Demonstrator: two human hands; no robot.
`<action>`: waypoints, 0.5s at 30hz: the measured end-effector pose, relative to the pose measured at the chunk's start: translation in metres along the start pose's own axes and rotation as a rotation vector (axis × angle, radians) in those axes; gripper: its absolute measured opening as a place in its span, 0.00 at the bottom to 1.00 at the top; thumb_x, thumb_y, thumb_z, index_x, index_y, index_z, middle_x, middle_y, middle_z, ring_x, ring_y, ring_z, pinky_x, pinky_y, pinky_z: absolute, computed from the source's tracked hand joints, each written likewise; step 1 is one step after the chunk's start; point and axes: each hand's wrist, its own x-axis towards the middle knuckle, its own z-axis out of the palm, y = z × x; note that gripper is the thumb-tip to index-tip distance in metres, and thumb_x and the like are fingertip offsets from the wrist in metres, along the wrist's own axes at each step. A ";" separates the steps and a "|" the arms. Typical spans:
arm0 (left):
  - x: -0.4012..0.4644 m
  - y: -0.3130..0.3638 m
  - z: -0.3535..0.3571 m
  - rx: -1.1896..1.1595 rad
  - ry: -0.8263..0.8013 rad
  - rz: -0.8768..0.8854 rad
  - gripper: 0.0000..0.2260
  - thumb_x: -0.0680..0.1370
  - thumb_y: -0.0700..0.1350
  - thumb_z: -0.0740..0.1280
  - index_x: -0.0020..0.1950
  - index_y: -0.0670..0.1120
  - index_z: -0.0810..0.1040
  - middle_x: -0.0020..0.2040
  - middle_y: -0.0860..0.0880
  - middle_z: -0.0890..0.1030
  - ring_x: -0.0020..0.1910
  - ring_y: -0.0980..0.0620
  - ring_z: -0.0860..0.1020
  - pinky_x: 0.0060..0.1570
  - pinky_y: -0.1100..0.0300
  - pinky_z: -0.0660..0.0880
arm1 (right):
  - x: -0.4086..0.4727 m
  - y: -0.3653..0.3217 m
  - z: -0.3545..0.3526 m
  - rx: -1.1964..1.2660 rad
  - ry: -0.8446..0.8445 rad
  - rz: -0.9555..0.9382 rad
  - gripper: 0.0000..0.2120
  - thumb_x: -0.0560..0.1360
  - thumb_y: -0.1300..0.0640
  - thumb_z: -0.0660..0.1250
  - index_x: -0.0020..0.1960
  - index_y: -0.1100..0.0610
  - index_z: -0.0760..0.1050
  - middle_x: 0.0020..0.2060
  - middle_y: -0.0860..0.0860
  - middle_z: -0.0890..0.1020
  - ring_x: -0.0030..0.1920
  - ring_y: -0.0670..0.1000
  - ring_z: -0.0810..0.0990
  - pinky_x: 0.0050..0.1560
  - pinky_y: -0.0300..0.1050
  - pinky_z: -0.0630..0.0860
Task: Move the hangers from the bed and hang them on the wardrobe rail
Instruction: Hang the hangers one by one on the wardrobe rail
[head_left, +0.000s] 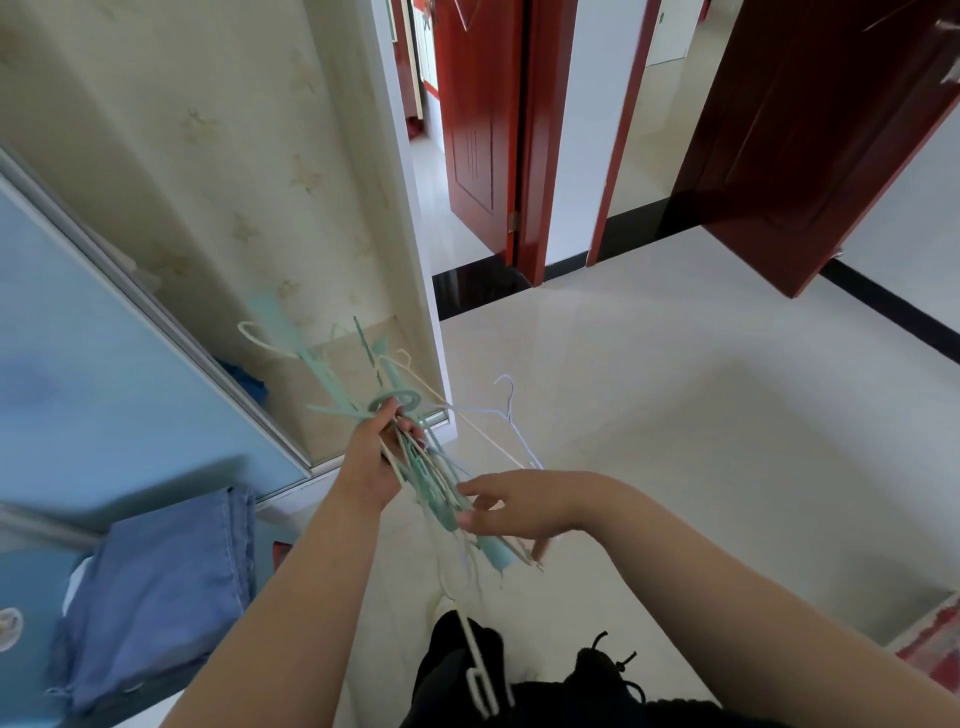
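Tiled floor (675, 364) below, left hand (371, 467) grips hangers (415, 457), hooks up-left.

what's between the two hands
The bundle of hangers: the left hand grips it, the right hand touches its lower end, in the head view.

Smooth, seemingly plastic hangers (415, 467); glossy tiled floor (675, 389); lacquered red wooden doors (478, 114); soft blue denim (166, 587).

No legible text, labels or numbers; view blurred.
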 end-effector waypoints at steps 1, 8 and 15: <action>0.001 0.004 -0.003 -0.005 -0.033 -0.011 0.10 0.81 0.46 0.61 0.41 0.44 0.74 0.27 0.50 0.71 0.29 0.50 0.73 0.40 0.57 0.72 | 0.000 0.000 -0.004 0.000 -0.012 0.000 0.27 0.79 0.41 0.58 0.75 0.49 0.60 0.67 0.47 0.72 0.50 0.51 0.78 0.50 0.47 0.80; -0.006 0.043 -0.009 0.009 -0.208 0.016 0.12 0.78 0.46 0.62 0.34 0.45 0.75 0.27 0.51 0.69 0.28 0.53 0.70 0.35 0.62 0.74 | 0.068 0.062 -0.009 0.299 0.700 0.163 0.17 0.78 0.49 0.63 0.63 0.56 0.72 0.59 0.54 0.77 0.54 0.54 0.78 0.55 0.47 0.73; -0.008 0.079 -0.023 0.065 -0.304 -0.017 0.26 0.65 0.47 0.77 0.56 0.43 0.68 0.29 0.50 0.70 0.30 0.52 0.71 0.36 0.59 0.75 | 0.099 0.069 -0.015 0.457 0.879 0.212 0.25 0.78 0.42 0.61 0.67 0.59 0.69 0.49 0.53 0.79 0.53 0.55 0.75 0.55 0.47 0.70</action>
